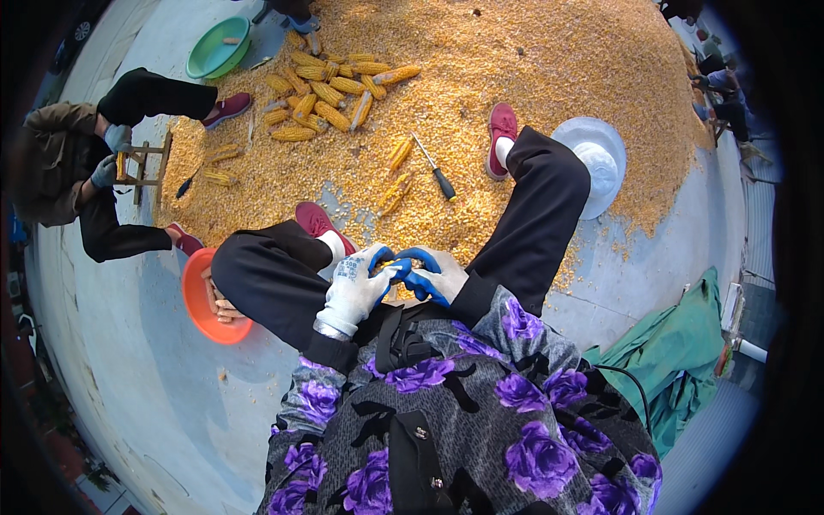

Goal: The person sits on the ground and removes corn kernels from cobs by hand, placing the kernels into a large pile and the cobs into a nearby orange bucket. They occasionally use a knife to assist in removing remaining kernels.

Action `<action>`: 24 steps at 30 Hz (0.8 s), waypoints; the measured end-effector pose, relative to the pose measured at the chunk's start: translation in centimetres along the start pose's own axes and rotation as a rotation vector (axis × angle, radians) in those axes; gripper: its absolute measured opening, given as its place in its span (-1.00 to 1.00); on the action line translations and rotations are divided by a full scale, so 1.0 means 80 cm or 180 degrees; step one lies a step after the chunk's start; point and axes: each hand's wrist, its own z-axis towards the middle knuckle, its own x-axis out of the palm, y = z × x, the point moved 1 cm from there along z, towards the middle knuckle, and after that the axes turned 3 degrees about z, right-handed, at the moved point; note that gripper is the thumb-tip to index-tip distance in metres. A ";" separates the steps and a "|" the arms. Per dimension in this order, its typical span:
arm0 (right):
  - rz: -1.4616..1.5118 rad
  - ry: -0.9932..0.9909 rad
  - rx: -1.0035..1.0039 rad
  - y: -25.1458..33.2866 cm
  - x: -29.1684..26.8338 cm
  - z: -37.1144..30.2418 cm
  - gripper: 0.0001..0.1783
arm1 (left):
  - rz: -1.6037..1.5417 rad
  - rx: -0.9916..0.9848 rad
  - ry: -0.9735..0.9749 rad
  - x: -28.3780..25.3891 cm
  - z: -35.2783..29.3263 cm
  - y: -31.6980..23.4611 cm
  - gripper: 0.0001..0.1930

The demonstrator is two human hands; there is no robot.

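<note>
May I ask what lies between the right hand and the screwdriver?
In the head view, only loose corn kernels lie between the right hand and the screwdriver.

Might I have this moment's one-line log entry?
left hand, right hand: blue-white gloved, close together | black-handled screwdriver: on yellow corn kernels

The left grip [350, 283] and right grip [446, 276], both gloved, sit close together before the lap, fingers [427, 256] curled inward. Both forearms [316, 382] angle toward the middle; how tightly each closes is hard to tell.
</note>
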 end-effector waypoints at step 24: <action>-0.1707 -0.0835 -0.0397 0.031 0.024 -0.015 -0.63 | -0.1336 -0.0130 -0.0198 0.040 0.015 0.050 -0.74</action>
